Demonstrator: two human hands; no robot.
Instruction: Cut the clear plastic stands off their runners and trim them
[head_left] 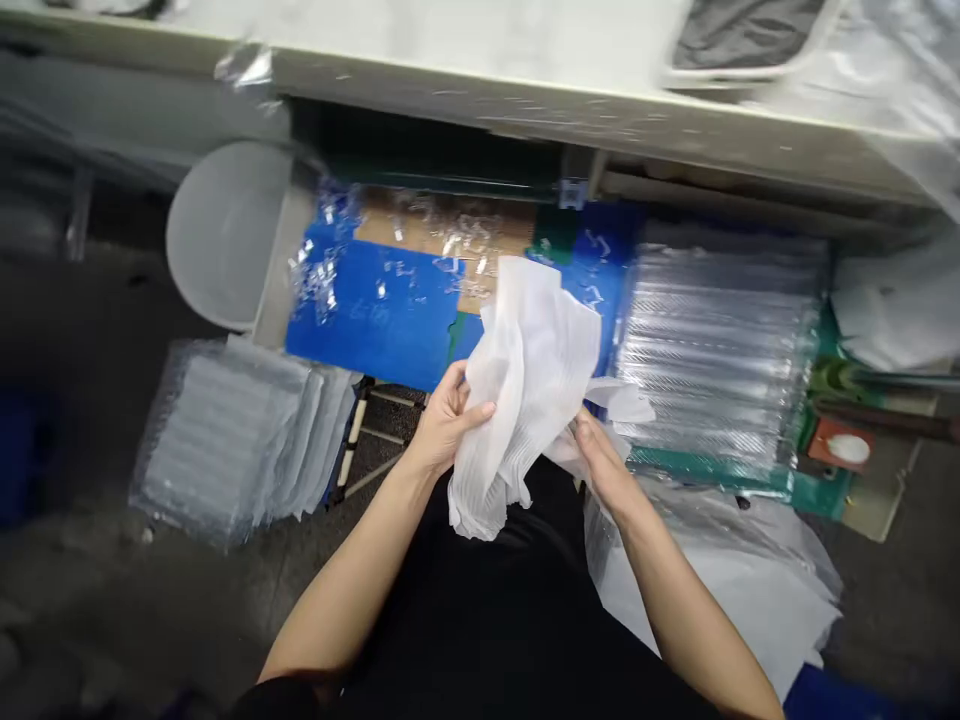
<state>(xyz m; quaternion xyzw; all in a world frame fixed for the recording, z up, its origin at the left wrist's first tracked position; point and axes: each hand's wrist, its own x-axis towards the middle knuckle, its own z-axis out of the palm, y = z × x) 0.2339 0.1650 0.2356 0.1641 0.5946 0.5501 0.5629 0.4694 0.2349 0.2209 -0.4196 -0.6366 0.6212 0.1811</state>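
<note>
Both hands grip a crumpled white sheet (529, 390), prob. foam wrap, midair; L hand (448, 420) curled on it, R hand (604, 465) half closed; air-column bags (716, 345) just right; bench edge (525, 95) well ahead.

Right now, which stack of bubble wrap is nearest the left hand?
The stack on the dark floor, left of the blue board; the other stack lies on the board, by the right hand.

The left hand (446, 425) and right hand (604, 465) grip a crumpled white foam sheet (525, 380).
</note>
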